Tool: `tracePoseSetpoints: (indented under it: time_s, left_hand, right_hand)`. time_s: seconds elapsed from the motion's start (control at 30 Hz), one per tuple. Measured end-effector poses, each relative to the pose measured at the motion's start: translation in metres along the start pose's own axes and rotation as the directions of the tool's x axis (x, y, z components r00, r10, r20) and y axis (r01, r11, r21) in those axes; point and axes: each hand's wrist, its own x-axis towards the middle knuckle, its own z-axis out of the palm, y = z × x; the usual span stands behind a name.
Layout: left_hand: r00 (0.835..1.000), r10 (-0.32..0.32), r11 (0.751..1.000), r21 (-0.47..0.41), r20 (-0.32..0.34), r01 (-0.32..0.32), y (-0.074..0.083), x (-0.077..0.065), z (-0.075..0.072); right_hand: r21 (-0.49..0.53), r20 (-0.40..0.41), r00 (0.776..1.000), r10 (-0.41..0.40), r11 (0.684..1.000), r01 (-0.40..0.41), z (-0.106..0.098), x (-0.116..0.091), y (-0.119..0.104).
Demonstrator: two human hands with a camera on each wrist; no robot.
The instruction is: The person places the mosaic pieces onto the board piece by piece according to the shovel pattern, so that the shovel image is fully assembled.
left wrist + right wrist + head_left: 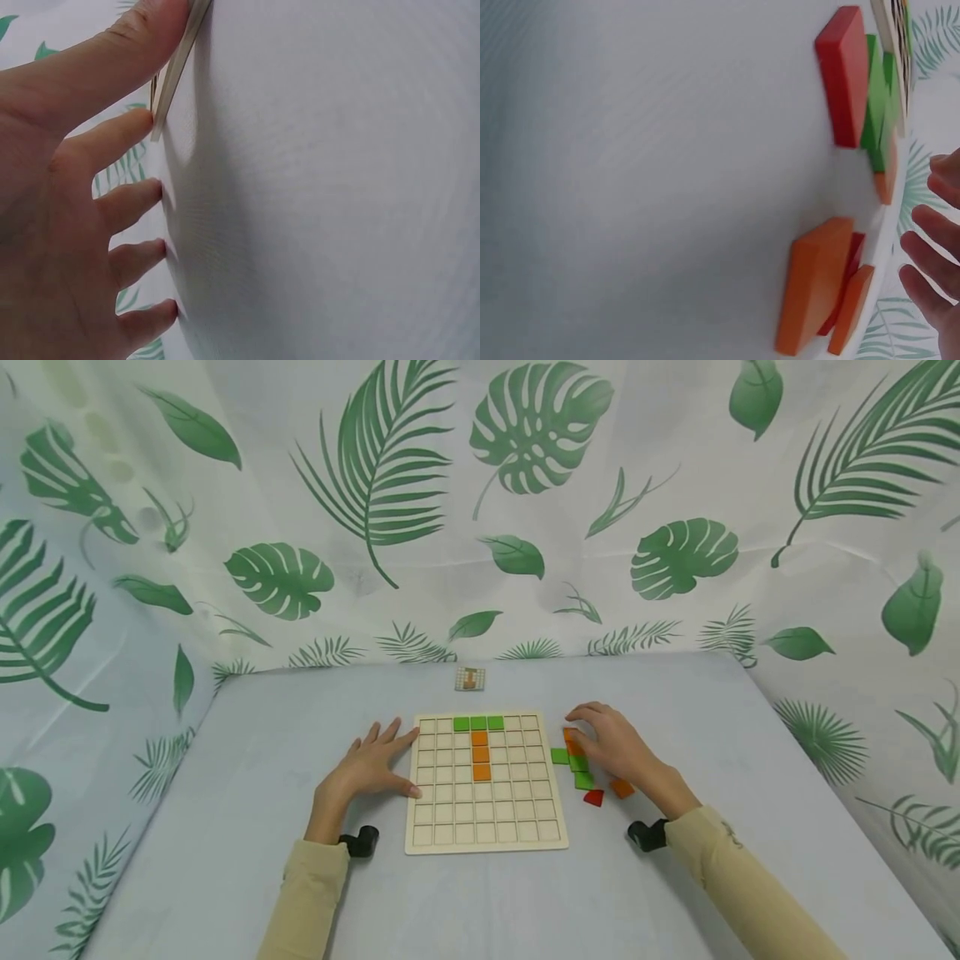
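A pale wooden grid board (487, 848) lies flat on the table, with three green tiles (478, 723) in a row at its top and three orange tiles (481, 755) in a column below them. My left hand (367, 766) is spread at the board's left edge, its thumb and index finger touching that edge. To the board's right, my right hand (618, 743) hovers over loose tiles with relaxed fingers and nothing visible in them. Under and beside it are green tiles (584, 781), a red quarter-shaped tile (594, 797) and an orange tile (814, 285); the hand hides some.
Behind the board lies a small pattern card (470, 679). A light cloth covers the table (300, 710), and a white curtain (435, 568) with green leaves stands behind and along the sides. Each wrist wears a black camera mount (362, 842).
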Motion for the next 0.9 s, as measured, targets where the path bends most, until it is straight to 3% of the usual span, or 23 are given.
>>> tracePoseSetpoints:
  time_s: [0.47, 0.9]
  left_hand:
    - [1.000, 0.005, 1.000, 0.002, -0.005, -0.005, -0.002, 0.001, 0.001]
    - [1.000, 0.006, 1.000, -0.009, 0.004, -0.006, -0.001, 0.001, 0.000]
  right_hand:
    - [-0.066, 0.084, 0.996, 0.036, 0.997, -0.030, 0.007, 0.002, 0.011]
    - [0.039, 0.061, 0.996, 0.070, 0.997, -0.072, 0.009, 0.004, 0.010]
